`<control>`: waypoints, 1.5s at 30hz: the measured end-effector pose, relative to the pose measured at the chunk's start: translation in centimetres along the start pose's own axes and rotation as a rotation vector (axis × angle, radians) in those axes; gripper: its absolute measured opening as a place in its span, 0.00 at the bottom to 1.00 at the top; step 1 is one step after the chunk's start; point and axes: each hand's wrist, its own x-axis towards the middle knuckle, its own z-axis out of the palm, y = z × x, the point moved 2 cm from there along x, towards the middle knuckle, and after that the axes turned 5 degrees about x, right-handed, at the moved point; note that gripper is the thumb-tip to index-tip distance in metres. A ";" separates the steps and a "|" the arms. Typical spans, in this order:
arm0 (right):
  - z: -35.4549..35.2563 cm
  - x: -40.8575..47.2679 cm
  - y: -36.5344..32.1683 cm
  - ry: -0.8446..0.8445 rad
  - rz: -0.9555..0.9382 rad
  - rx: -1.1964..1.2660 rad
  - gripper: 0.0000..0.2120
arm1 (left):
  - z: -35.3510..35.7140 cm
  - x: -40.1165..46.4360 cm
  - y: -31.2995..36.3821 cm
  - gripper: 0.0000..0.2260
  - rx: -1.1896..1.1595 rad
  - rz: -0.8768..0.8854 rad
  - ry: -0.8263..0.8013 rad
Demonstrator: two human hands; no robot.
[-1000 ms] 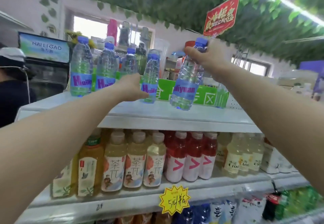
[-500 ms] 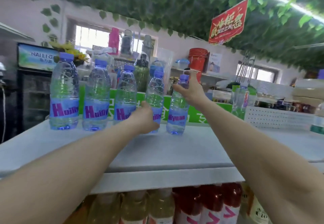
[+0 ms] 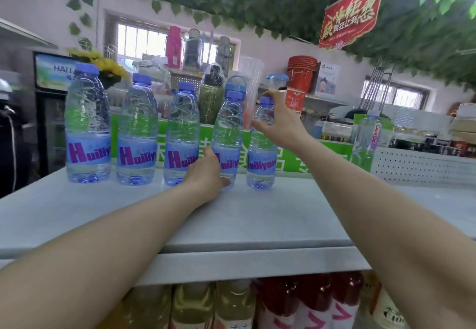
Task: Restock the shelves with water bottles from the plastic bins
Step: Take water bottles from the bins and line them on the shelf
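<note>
Behind the top shelf [image 3: 257, 215] runs a green sign board [image 3: 296, 156], with a lone clear bottle [image 3: 365, 140] off to the right and a red banner [image 3: 350, 17] hanging from leafy vines above. Tea and red drink bottles [image 3: 309, 303] fill the shelf below. Five water bottles [image 3: 87, 125] stand upright in a row near the back edge, clear with blue caps and blue labels in purple lettering. The left hand [image 3: 206, 176] is wrapped around the base of the fourth bottle [image 3: 228, 135]. The right hand [image 3: 280, 120] pinches the neck of the fifth bottle [image 3: 260, 158], fingers curled at its cap.
</note>
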 end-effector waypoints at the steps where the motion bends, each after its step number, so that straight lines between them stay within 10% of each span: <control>1: 0.1 -0.1 0.1 0.001 0.001 0.033 0.32 | 0.1 0.0 -0.1 0.34 -0.002 0.001 0.003; 39: 0.3 -0.5 -0.6 0.016 0.005 -0.047 0.26 | -0.2 -0.4 -0.4 0.39 0.132 0.041 0.029; 45: -2.3 -3.6 -0.5 0.042 -0.091 -0.272 0.26 | -2.7 -1.4 0.7 0.17 0.392 0.080 -0.040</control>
